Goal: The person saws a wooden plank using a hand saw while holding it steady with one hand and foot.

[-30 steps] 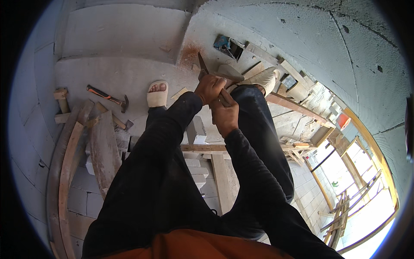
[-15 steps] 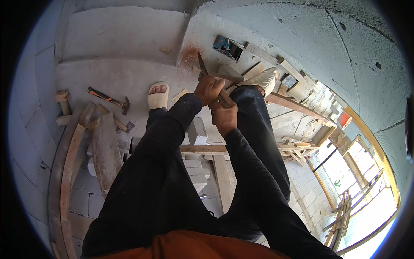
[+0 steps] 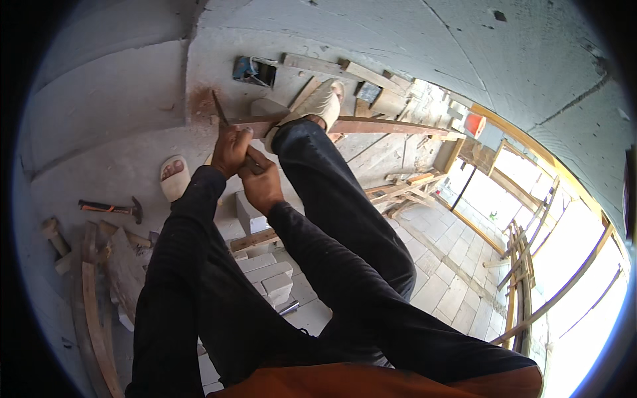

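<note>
A handsaw [image 3: 219, 107] with a dark, narrow blade points away from me across the end of a reddish-brown timber beam [image 3: 391, 127]. My left hand [image 3: 231, 150] is closed on it near the blade, right beside the beam's end. Just behind, my right hand [image 3: 261, 184] wraps around the rear of the handle, most of which the fingers hide. My right foot, in a beige slipper [image 3: 312, 106], presses on the beam. A pale block [image 3: 268, 107] sits by the beam's far side. Reddish sawdust [image 3: 204, 101] lies around the blade tip.
A claw hammer [image 3: 109, 207] lies on the floor to the left, near planks [image 3: 91, 285]. Pale blocks [image 3: 269, 275] are stacked between my legs. A blue-and-black box-like object [image 3: 255, 71] and wood offcuts [image 3: 318, 65] lie along the wall. More timber stands by the bright opening at right.
My view has swung right, so hands, saw and hammer appear farther left in the picture. Both hands keep their hold on the saw at the beam's end.
</note>
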The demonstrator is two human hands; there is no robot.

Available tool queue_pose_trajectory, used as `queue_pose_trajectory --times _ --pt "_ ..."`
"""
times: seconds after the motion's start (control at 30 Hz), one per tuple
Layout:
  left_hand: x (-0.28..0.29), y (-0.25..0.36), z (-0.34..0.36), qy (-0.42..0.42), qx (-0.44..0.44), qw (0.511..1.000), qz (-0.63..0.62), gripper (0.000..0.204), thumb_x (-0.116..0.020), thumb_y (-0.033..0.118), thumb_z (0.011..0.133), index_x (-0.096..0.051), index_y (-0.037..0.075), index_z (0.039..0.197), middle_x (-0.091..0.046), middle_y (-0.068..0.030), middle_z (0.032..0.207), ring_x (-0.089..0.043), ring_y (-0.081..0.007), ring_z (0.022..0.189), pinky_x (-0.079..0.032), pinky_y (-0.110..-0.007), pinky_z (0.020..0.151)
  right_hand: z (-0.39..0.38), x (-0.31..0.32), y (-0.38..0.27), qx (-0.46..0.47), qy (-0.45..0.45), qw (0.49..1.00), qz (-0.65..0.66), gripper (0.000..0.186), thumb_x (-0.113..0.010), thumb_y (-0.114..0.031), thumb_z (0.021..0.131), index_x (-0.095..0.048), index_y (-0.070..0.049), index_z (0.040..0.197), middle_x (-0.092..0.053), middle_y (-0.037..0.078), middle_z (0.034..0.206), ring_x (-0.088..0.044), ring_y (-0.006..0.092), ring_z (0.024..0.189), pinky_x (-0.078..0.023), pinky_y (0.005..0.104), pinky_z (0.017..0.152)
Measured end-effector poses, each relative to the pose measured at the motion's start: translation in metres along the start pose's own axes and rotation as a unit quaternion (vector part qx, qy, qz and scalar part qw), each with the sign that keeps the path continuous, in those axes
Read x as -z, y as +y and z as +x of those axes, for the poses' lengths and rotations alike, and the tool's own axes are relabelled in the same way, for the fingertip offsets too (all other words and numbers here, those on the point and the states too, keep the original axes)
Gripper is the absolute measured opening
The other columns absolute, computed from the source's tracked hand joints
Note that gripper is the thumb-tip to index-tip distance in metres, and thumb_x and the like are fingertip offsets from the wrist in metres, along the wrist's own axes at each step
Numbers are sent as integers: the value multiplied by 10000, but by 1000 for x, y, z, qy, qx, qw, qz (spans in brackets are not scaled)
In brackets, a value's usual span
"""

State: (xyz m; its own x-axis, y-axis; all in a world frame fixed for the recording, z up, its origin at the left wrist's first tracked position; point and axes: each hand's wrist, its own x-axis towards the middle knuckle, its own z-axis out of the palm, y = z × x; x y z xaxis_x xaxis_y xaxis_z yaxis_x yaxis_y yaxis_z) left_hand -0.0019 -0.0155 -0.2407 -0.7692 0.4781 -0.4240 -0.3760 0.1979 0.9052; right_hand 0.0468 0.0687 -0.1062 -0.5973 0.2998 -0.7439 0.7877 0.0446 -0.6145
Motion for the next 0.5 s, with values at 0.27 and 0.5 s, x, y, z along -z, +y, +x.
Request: queue_pose_trajectory --times 0.27,0.5 --pt "-70 92 -166 148 -363 904 170 123 -649 -23 977 -608 -47 1090 -621 -308 1184 -619 -495 1086 -530 -554 941 -207 56 -38 47 30 995 -87 600 -587 41 953 -487 41 1544 -671 294 1340 -674 371 1247 -496 402 1079" --pt "0 -72 24 38 -176 971 157 372 -543 312 1050 -580 -55 1005 -602 -243 999 -587 -439 984 -456 -508 887 23 0 15 114 1 993 25 412 -600 -8 962 -616 45 1371 -728 281 1178 -723 389 1114 -553 400 937"
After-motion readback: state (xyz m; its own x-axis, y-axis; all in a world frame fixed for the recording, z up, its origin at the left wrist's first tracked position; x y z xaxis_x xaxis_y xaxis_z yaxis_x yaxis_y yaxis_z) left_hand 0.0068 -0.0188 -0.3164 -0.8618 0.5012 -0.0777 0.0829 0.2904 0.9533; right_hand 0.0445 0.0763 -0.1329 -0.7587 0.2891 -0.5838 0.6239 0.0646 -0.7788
